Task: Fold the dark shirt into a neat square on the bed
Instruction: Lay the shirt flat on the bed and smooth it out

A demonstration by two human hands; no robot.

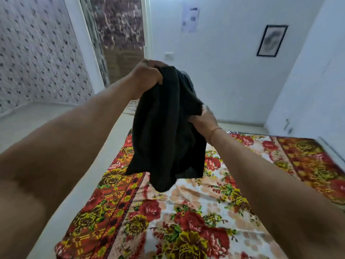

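Head view showed the bed (196, 212), spread with a floral sheet of red and yellow blooms, filling the frame from 4 to 7 o'clock. Above it, near centre, the dark shirt (164, 131) hung bunched and unfolded in the air, its lowest corner dangling just over the sheet. The left hand (147, 75), at 12 o'clock from the shirt, was clenched on the top of the cloth. The right hand (203, 118), at 3 o'clock from the shirt, was closed on a fold at its side. A framed picture (271, 41) hung on the white wall at 2 o'clock.
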